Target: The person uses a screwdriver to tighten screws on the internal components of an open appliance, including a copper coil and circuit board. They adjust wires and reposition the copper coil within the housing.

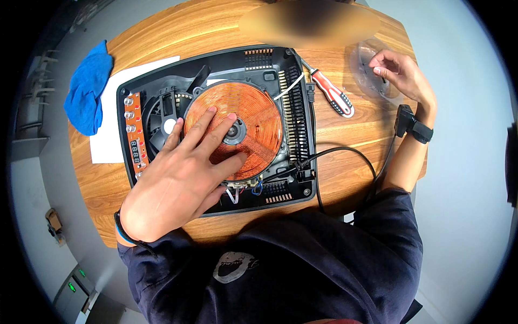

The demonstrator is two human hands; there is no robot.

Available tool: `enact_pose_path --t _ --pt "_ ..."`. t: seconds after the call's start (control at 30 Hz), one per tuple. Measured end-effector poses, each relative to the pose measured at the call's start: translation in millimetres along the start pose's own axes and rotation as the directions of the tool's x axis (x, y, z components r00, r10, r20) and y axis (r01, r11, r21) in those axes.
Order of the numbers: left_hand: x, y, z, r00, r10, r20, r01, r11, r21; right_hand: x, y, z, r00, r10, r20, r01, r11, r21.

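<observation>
Resting wide left hand [178, 164] on copper coil [264, 120]; well right of it, holding right hand [403, 75] narrow at clear plastic [360, 81]; can't tell if gripping.

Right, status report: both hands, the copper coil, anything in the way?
Left hand spread over copper coil. Right hand at clear plastic, hold unclear. Coil in black casing, partly hidden by left hand.

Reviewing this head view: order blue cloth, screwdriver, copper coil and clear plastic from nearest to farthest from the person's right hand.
Nearest to the right hand first:
1. Clear plastic, right at the hand
2. Screwdriver, to the hand's left, beside the black housing
3. Copper coil, farther left, partly under the left hand
4. Blue cloth, farthest, at the table's left edge
</observation>
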State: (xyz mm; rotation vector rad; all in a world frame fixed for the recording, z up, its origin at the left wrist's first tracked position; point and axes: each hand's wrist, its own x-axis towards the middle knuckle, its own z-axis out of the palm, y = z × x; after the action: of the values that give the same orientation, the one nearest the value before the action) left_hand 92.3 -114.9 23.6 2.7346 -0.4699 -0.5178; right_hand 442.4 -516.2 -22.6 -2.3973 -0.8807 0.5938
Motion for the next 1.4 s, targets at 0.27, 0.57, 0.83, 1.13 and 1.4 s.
enact_pose_path --t 0.27,0.57,0.83,1.13,1.4 --pt "-1.1 0.4 2.7 0.999 0.001 -0.037 0.0 1.0 0.018 2.7 -4.2 0.6 1.0 -0.027 -0.01 0.026 0.999 -0.036" --pt "-0.9 -2.8 11.5 0.996 0.019 -0.088 -0.016 0.999 0.029 -17.3 -65.6 15.4 0.983 -0.18 0.028 0.181 0.983 -0.021" --pt "-0.1 -5.1 16.2 0.99 0.044 -0.131 -0.034 0.997 0.074 -13.3 -115.1 54.5 0.893 -0.377 0.246 0.399 0.916 -0.045" --pt "-1.3 -10.6 16.4 0.981 0.102 -0.166 -0.075 0.985 0.158 -21.1 -146.9 85.8 0.805 -0.528 0.27 0.537 0.842 0.043" --pt "1.1 -19.8 9.8 0.958 0.198 -0.209 -0.175 0.977 0.122 -21.5 -142.5 87.3 0.886 -0.461 0.057 0.464 0.884 -0.064"
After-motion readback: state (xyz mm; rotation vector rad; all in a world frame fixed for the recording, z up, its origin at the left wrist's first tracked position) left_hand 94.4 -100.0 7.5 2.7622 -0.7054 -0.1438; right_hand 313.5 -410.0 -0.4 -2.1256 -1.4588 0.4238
